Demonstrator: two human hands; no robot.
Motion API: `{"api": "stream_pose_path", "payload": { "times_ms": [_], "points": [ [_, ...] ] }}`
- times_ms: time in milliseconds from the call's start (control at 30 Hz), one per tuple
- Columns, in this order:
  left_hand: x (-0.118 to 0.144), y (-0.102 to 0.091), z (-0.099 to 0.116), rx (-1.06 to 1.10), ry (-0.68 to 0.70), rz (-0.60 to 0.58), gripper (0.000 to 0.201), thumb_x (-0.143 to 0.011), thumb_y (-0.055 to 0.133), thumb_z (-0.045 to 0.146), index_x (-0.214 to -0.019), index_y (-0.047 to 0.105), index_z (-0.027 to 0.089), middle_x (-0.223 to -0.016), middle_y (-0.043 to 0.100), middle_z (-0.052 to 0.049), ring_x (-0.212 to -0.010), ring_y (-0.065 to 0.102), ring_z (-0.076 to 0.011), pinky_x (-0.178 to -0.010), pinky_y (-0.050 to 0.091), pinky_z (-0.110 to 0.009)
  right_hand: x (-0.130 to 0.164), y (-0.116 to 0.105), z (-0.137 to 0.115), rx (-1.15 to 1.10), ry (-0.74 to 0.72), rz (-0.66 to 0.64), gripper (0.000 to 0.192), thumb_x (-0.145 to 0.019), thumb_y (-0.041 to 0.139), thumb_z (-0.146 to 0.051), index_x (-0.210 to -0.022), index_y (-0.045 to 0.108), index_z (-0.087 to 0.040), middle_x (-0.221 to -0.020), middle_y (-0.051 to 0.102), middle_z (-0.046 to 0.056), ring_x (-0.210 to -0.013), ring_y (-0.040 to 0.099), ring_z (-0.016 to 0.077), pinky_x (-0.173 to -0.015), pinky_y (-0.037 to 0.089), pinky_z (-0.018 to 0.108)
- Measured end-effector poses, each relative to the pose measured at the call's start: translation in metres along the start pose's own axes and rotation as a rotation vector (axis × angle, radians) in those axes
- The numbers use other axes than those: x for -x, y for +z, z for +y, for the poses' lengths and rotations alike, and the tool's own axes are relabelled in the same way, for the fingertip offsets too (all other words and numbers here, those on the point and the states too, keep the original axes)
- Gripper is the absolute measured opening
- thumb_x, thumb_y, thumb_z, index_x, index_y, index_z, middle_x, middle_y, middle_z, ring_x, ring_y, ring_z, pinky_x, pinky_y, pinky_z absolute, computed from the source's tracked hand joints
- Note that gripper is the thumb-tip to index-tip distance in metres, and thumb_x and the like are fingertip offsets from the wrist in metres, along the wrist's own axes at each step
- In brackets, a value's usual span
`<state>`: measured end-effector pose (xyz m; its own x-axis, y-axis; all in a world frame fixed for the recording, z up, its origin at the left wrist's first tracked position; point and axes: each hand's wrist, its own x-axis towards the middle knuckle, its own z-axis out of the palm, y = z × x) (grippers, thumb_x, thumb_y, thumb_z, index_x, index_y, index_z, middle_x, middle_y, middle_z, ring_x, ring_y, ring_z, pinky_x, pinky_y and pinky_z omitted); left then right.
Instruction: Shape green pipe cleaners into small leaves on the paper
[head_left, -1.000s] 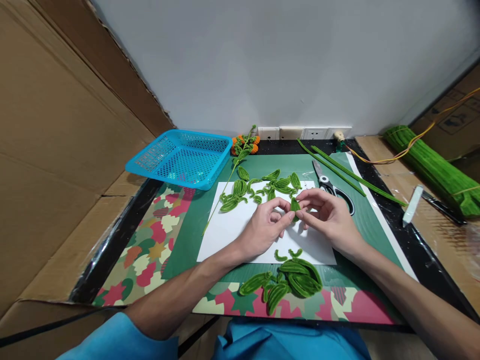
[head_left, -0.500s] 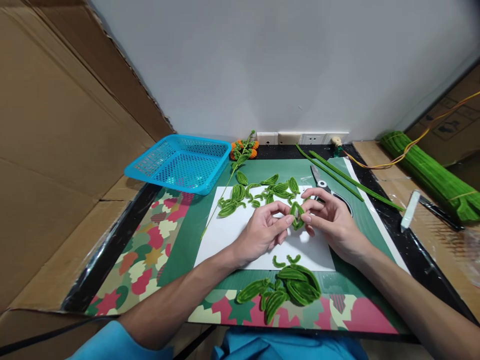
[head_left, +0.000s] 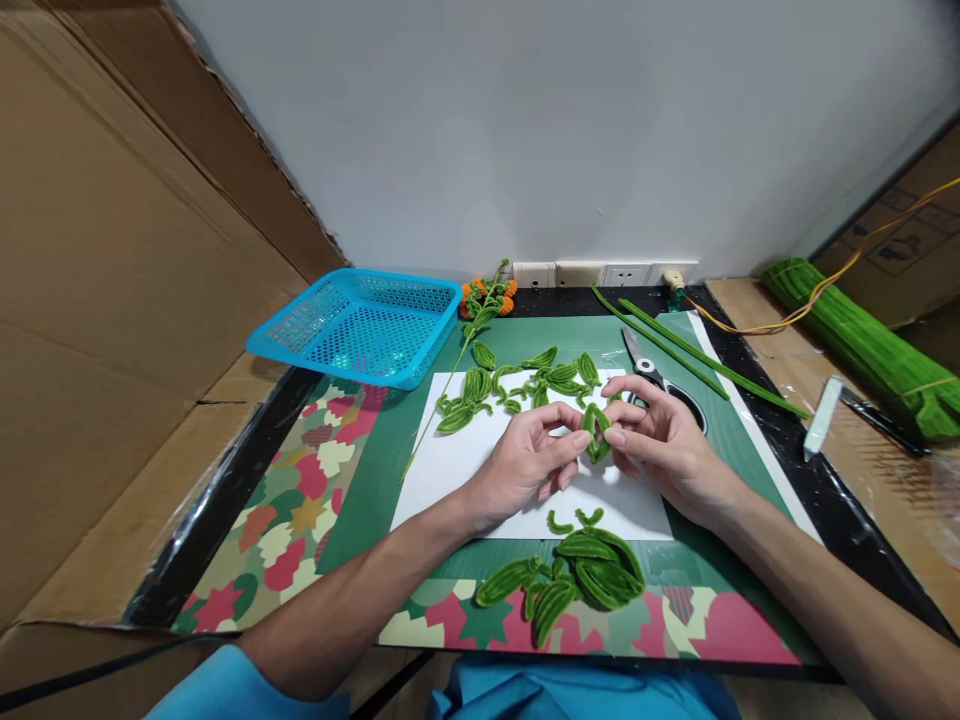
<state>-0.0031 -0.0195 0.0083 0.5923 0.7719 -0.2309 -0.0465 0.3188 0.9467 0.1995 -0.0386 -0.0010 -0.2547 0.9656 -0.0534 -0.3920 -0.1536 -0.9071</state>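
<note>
Between my hands, above the white paper (head_left: 450, 490), is a green pipe-cleaner leaf (head_left: 597, 452), a pointed loop with a gap in its middle. My left hand (head_left: 529, 460) pinches its left side between thumb and fingers. On its right side, my right hand (head_left: 667, 445) grips it with thumb and forefinger. Several finished-looking fuzzy green leaves (head_left: 561, 374) and short curled bits lie along the paper's far edge. Closer to me, a pile of green leaves (head_left: 607, 570) rests on the mat's front part, with small curled pieces (head_left: 590, 517) just beyond it.
A blue plastic basket (head_left: 360, 335) stands at the back left. Beside it lies a pipe-cleaner flower stem (head_left: 480, 320) with orange blooms. Scissors (head_left: 646, 368) and long green pipe cleaners (head_left: 675, 350) are behind my right hand. A green pipe-cleaner bundle (head_left: 862, 350) lies far right, near a white-handled tool (head_left: 823, 418).
The hands have barely moved. The leaf loop between them has turned slightly, and its gap shows a little more clearly.
</note>
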Motion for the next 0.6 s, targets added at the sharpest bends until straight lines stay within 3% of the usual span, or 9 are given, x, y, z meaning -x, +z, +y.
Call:
{"api": "stream_pose_path", "payload": {
  "times_ms": [367, 600],
  "points": [
    [-0.0051, -0.004, -0.006, -0.025, 0.025, 0.024, 0.037, -0.094, 0.072, 0.053, -0.104, 0.057, 0.02, -0.058, 0.062, 0.006, -0.035, 0.046, -0.0059, -0.036, 0.034, -0.015, -0.0019, -0.0073, 0.0048, 0.121, -0.071, -0.009, 0.04, -0.082, 0.091, -0.034, -0.113, 0.068, -0.024, -0.083, 0.069, -0.001, -0.059, 0.058, 0.0114, -0.051, 0.055, 0.024],
    [-0.0041, -0.0053, -0.0079, -0.074, 0.075, 0.041, 0.035, -0.095, 0.074, 0.049, -0.104, 0.057, 0.02, -0.059, 0.063, 0.005, -0.038, 0.047, -0.0059, -0.038, 0.033, -0.014, -0.0016, -0.0058, 0.0027, 0.192, -0.105, 0.0, 0.043, -0.083, 0.089, -0.034, -0.121, 0.071, -0.023, -0.085, 0.072, 0.002, -0.068, 0.064, 0.0151, -0.052, 0.055, 0.025]
  ]
}}
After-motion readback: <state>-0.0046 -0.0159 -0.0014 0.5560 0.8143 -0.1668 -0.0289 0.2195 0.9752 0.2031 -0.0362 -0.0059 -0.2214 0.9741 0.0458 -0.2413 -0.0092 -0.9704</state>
